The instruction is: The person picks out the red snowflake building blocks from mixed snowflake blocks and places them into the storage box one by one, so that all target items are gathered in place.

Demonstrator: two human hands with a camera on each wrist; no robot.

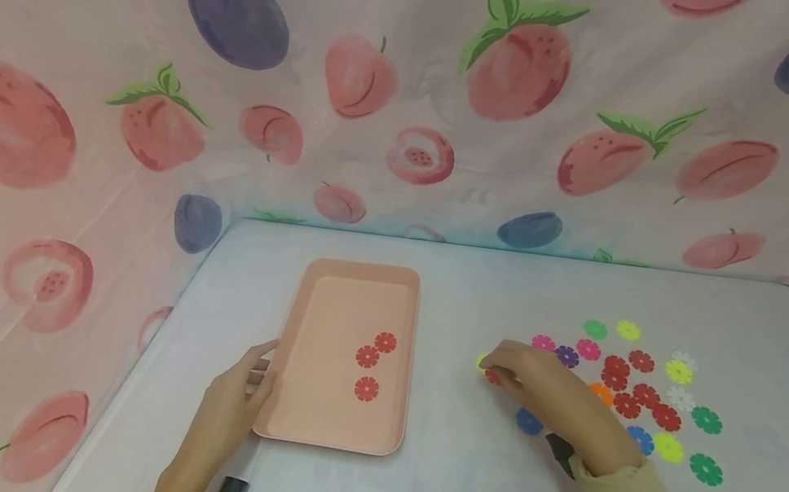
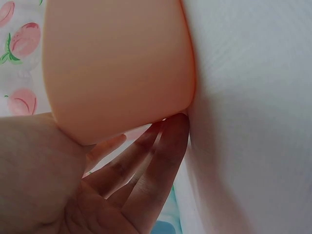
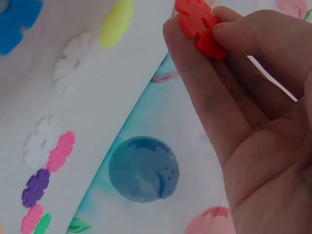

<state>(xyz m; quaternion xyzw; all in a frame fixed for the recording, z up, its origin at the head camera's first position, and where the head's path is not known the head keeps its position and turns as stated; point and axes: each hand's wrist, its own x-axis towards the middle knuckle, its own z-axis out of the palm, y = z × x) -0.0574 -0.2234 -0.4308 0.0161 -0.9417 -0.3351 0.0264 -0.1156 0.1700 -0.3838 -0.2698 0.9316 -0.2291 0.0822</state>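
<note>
The fingers of the right hand [image 1: 534, 371] pinch a red disc [image 3: 196, 30] between the tray [image 1: 332, 329] and the scattered discs [image 1: 628, 406], so it seems best to lower it gently beside the three red discs [image 1: 366, 389], while the left hand [image 1: 235, 390], its fingers touching the tray, steadies it.

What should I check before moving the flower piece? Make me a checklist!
1. Right hand pinching the red piece: ok.
2. Yellow piece by those fingertips lying loose, not held too: cannot tell.
3. Left hand touching the tray: ok, at its left side.
4. Bare space in the tray: ok, just three red pieces there.
5. Right hand above the tray, if the piece goes there: not ok, it's off to the right.
</note>
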